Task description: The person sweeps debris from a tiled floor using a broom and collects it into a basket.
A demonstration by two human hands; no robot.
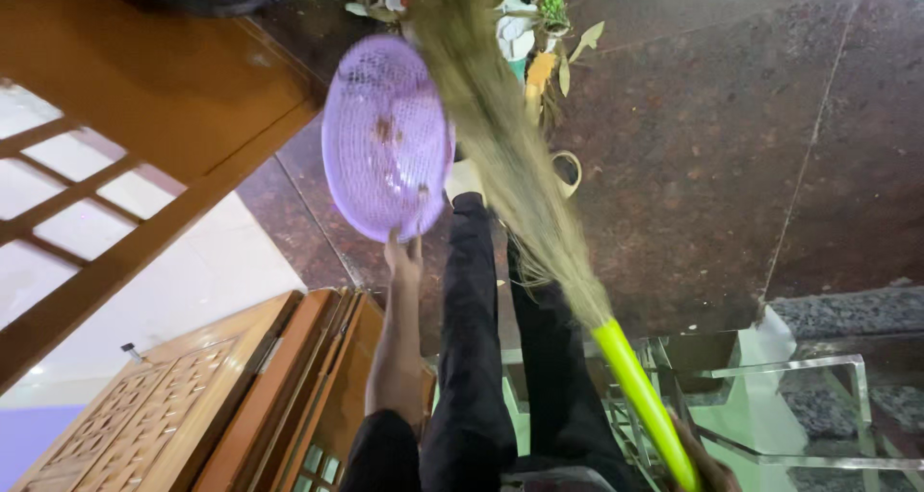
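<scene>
Dark stone floor (731,165) | left hand (404,261) grips basket (385,136) rim | broom (520,174) beside

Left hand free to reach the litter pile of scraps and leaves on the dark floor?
Probably not as is: the left hand grips the rim of the purple perforated plastic basket, and the litter pile lies beyond it, with the grass broom sweeping across.

Dark reddish-brown polished stone floor (731,145), thin joint lines crossing slabs. Litter pile (539,30) on floor near top edge: white paper scraps, dry leaves, small green bit, yellow-orange piece. Pale ring-shaped scrap (568,169) on floor just below pile. Grey speckled stone step (847,314) at right edge.
</scene>
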